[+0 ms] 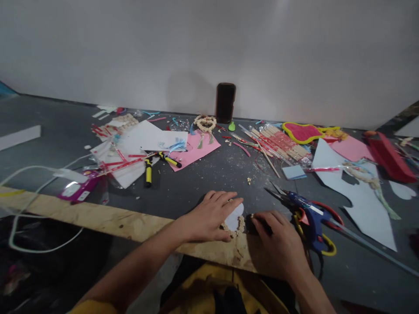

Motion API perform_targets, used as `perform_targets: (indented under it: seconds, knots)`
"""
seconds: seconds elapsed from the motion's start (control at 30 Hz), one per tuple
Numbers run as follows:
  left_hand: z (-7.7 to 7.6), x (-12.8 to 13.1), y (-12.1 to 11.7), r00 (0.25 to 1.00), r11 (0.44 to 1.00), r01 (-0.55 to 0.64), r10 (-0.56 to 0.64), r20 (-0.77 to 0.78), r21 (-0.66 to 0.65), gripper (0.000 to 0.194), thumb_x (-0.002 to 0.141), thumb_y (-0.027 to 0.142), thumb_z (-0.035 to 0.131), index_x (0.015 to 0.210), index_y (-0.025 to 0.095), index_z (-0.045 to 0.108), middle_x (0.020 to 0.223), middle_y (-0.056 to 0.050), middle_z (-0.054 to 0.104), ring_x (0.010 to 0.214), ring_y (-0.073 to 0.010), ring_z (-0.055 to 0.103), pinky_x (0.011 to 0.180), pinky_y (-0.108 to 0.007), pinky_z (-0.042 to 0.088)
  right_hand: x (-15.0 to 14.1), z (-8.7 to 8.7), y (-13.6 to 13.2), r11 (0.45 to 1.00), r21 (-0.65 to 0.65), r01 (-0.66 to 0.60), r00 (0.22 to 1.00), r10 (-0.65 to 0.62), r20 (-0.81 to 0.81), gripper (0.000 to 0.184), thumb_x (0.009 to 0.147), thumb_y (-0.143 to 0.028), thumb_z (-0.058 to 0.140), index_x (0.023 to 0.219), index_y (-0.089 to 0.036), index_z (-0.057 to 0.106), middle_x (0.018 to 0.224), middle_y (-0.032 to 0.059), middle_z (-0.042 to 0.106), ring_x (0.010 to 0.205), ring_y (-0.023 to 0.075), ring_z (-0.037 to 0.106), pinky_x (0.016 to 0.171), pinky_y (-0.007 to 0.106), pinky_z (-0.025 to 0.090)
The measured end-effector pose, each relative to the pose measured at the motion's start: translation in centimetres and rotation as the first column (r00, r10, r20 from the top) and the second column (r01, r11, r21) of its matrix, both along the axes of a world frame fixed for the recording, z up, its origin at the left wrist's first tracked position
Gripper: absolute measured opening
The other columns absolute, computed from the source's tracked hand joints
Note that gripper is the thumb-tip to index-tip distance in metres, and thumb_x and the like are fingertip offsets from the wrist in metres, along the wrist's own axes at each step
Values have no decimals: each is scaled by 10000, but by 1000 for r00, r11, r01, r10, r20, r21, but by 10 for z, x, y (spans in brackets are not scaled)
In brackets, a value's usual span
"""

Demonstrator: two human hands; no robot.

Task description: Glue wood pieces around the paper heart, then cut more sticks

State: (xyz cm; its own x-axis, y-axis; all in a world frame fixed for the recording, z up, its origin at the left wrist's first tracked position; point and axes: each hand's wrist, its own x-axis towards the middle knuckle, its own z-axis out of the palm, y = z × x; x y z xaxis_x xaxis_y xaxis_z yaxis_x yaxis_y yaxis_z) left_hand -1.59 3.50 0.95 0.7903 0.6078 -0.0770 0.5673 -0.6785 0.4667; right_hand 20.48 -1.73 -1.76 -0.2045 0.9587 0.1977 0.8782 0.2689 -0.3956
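Observation:
A white paper cut-out (234, 220) lies near the table's front edge, with small cream beads (241, 224) along its lower and right border. My left hand (212, 216) rests on its left side, fingers stretched out and lying flat, covering part of it. Just to the right, my right hand (278, 235) is closed in a pinch. At its fingertips shows a tiny cream bead (252, 216). A few loose beads (249, 180) sit on the dark table beyond the hands.
A blue glue gun (310, 213) lies right of my right hand, over red- and yellow-handled scissors. Yellow-black pliers (148, 172), pink paper (196, 150) and a beaded ring (205, 123) lie farther back. A phone (225, 102) leans on the wall. A white cable (29, 213) loops at left.

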Motion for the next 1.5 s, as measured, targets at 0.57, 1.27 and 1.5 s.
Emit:
perform_targets:
  seconds: [0.57,1.27,1.5]
  knots:
    - [-3,0,0,999,999,-34,34,31,-16,863,657,550,621,1361,216,250,1390,-137,319,1250,-300,272,1005,-463,210,-5,-4,15,993,-35,-110,987,113,116,181,858,-241,475,942,-224,634,868,42,650,821,189,536,768,332,381]
    - [-17,-6,-13,977,989,-141,147,156,-50,799,724,529,571,1364,184,240,1367,-137,354,1272,-279,247,1048,-458,214,-6,-5,19,993,-27,-116,986,118,114,225,880,-257,435,1016,-256,614,871,34,637,799,175,543,685,299,345]
    - [-17,-6,-14,976,987,-150,158,151,-60,783,735,529,557,1362,172,250,1374,-136,342,1281,-272,233,1055,-448,210,-7,-3,20,986,-90,-138,981,149,126,196,885,-270,438,964,-279,617,905,21,634,848,180,541,715,302,341]
